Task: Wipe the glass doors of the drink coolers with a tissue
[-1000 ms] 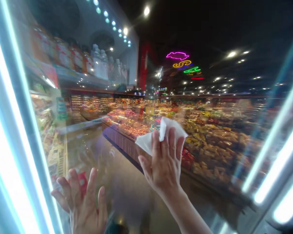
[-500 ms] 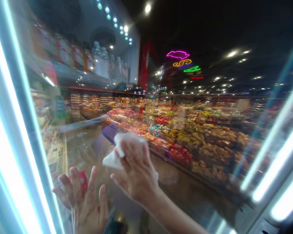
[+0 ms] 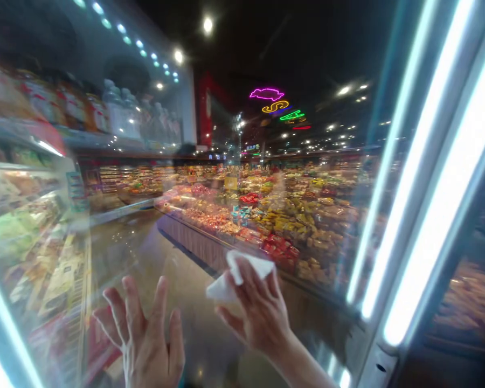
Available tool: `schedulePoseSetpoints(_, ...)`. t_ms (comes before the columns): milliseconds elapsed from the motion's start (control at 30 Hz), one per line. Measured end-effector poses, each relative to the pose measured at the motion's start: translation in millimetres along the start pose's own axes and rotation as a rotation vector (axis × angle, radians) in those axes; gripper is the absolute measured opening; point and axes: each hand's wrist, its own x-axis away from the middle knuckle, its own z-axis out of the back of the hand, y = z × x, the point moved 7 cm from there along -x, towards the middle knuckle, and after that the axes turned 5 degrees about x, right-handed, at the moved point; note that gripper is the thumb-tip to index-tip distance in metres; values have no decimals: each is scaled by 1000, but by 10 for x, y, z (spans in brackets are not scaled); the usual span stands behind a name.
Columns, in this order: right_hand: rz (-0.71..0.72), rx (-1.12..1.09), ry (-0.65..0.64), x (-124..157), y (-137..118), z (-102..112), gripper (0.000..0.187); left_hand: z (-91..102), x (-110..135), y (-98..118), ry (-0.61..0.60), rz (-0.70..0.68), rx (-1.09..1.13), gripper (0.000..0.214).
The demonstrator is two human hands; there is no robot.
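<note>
My right hand (image 3: 262, 315) lies flat on a folded white cloth (image 3: 222, 288), holding it against a clear glass pane (image 3: 194, 318). Corners of the cloth stick out to the left of the fingers and above them. Lower left, my left hand (image 3: 147, 334) is raised with its fingers spread and nothing in it. Its palm faces the pane; whether it touches the glass I cannot tell.
Bright light tubes (image 3: 424, 183) run along the door frame on the right. Through the glass appear a long display of packaged goods (image 3: 307, 221), a shop floor (image 3: 133, 242) and a chilled shelf (image 3: 36, 226). Bottles (image 3: 121, 110) show upper left, seemingly reflected.
My right hand and the cloth have shifted right and slightly down in view. The view has turned, bringing the right frame further in. My left hand stays spread at nearly the same spot.
</note>
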Motion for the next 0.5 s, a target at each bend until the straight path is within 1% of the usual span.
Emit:
schedulePoseSetpoints(67,-233,82,31,147,440,50,83,-86,1,142,0,-11,-3,89)
schedulePoseSetpoints(100,-334,109,49,231,612,76,86,-135,4,217,-1,-18,-4,89)
schedulePoseSetpoints(133,-378,120,62,312,707,91,87,-187,6,296,-3,-27,0,89)
schedulePoseSetpoints(167,-360,114,61,386,722,84,85,-241,9,377,-8,-38,7,89)
schedulePoseSetpoints(200,-290,97,47,454,674,61,82,-296,11,459,-18,-48,16,89)
schedulePoseSetpoints(267,-94,55,14,596,519,11,75,-397,16,616,-41,-64,35,88)
schedulePoseSetpoints(300,-43,46,3,664,500,1,72,-436,18,689,-47,-71,42,88)
schedulePoseSetpoints(333,-54,51,2,722,554,6,71,-470,21,756,-52,-74,45,88)
schedulePoseSetpoints(367,-126,68,15,770,676,28,70,-499,24,817,-54,-74,48,88)
schedulePoseSetpoints(433,-356,105,52,869,1003,96,71,-550,32,931,-55,-76,60,88)
schedulePoseSetpoints(467,-446,112,65,924,1130,122,71,-578,36,987,-58,-78,69,88)
schedulePoseSetpoints(500,-482,107,73,971,1198,136,71,-609,40,1041,-64,-81,77,89)
